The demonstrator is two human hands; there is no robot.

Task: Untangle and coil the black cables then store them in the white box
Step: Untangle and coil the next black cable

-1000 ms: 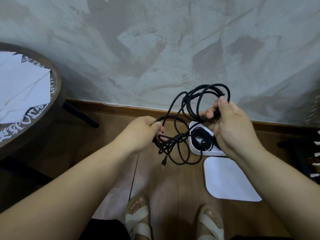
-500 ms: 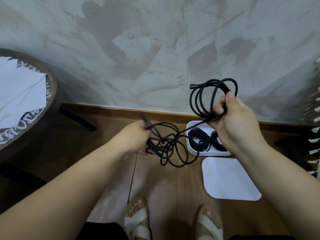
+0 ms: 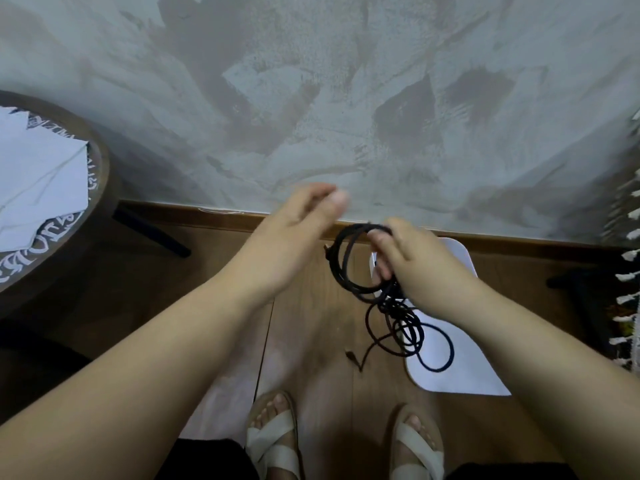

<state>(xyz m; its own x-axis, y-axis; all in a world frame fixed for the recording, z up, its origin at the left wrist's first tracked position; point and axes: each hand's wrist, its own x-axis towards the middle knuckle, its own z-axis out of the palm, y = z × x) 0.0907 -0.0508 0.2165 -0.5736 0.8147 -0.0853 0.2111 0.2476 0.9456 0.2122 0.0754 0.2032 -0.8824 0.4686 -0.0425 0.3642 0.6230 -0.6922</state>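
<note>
One thin black cable (image 3: 346, 268) part-coiled; none visibly stored yet.
Nearest, the flat white square lid (image 3: 464, 372) lies on the wood floor, with the cable's tangled tail hanging over it, not yet wound or boxed. My right hand (image 3: 415, 268) grips the finished loops. The white plastic box (image 3: 462, 252) sits behind that hand, contents hidden. My left hand (image 3: 294, 230), blurred, appears relaxed and empty.
</note>
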